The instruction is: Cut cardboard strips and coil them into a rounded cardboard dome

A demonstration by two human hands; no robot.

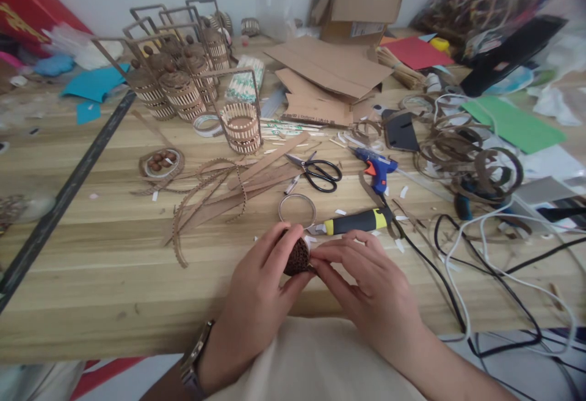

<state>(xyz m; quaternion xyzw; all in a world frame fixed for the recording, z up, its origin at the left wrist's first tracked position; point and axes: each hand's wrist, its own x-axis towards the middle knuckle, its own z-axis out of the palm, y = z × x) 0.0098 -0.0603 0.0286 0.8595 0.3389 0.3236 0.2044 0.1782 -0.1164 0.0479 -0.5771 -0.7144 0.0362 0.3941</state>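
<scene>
At the table's front edge my left hand is closed around a dark brown coil of corrugated paper, rounded and ridged on its visible face. My right hand meets it from the right, thumb and forefinger pinched at its rim; the fingertips hide exactly what they grip there. Just beyond my hands lie a thin brown ring and a utility tool with a black and yellow handle, its blade pointing left. Black-handled scissors and a blue glue gun rest farther back.
Brown corrugated strips spread left of centre, near a round holder of brown balls. Lantern-like baskets stand behind, with another basket in front. Cardboard sheets lie at the back. Cables and paper rolls crowd the right.
</scene>
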